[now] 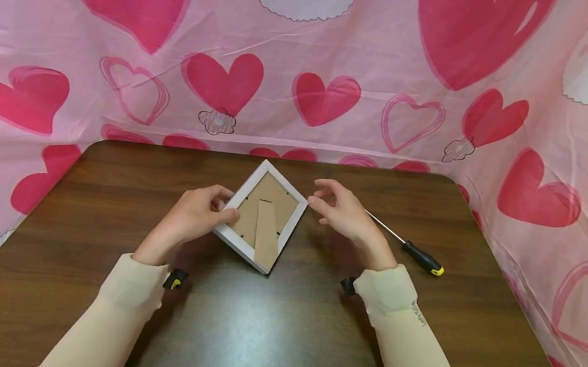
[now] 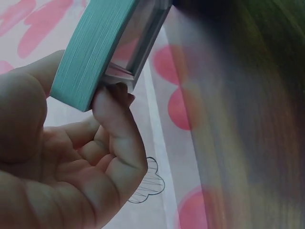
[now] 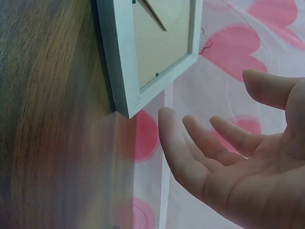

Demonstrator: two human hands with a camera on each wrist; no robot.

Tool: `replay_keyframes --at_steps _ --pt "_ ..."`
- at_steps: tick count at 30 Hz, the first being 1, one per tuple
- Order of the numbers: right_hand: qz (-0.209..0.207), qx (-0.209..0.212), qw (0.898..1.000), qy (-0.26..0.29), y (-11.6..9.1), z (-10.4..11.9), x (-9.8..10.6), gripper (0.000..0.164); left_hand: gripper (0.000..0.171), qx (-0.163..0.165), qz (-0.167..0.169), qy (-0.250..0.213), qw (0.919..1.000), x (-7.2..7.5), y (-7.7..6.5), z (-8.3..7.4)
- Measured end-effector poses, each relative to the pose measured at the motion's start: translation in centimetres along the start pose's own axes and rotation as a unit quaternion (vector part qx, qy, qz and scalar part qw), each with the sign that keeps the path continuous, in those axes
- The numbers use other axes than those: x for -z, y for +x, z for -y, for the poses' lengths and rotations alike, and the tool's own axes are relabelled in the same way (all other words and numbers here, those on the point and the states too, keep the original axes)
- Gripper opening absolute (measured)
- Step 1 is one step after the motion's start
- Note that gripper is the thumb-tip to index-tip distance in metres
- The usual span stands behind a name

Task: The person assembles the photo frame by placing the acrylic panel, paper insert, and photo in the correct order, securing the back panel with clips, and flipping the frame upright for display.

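A white picture frame [image 1: 243,247] is held tilted over the table, its brown backing board [image 1: 252,209] and stand leg [image 1: 266,235] facing up in the head view. My left hand [image 1: 195,211] pinches its left corner, thumb on the back and fingers beneath. In the left wrist view the picture frame's edge [image 2: 90,52] sits between thumb and curled fingers. My right hand [image 1: 342,213] is beside the right corner with fingers loosely bent; in the right wrist view this hand [image 3: 238,162] holds nothing and stands apart from the picture frame [image 3: 121,62].
A screwdriver [image 1: 422,257] with a black and yellow handle lies on the brown wooden table [image 1: 255,336], right of my right hand, its tip hidden behind that hand. Pink cloth [image 1: 374,53] with hearts hangs along the table's back and sides.
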State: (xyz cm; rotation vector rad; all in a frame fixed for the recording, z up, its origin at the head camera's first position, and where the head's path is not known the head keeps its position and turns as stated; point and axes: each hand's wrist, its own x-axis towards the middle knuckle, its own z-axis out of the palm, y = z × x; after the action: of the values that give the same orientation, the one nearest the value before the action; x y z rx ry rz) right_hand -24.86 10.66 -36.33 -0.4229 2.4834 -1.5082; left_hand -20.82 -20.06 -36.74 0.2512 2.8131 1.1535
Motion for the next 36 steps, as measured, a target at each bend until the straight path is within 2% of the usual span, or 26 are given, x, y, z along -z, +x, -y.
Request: replay_keyframes --at_steps 16,36 --pt "0.018 -0.01 0.996 0.089 0.0 0.2 -0.5 0.05 0.035 -0.062 -0.07 0.039 0.9949 0.4 -0.5 -1.5" --pt "0.024 -0.009 0.993 0.114 0.1 0.2 -1.0 0.053 0.032 -0.112 -0.132 0.079 0.9817 -0.1 -1.3 -3.5"
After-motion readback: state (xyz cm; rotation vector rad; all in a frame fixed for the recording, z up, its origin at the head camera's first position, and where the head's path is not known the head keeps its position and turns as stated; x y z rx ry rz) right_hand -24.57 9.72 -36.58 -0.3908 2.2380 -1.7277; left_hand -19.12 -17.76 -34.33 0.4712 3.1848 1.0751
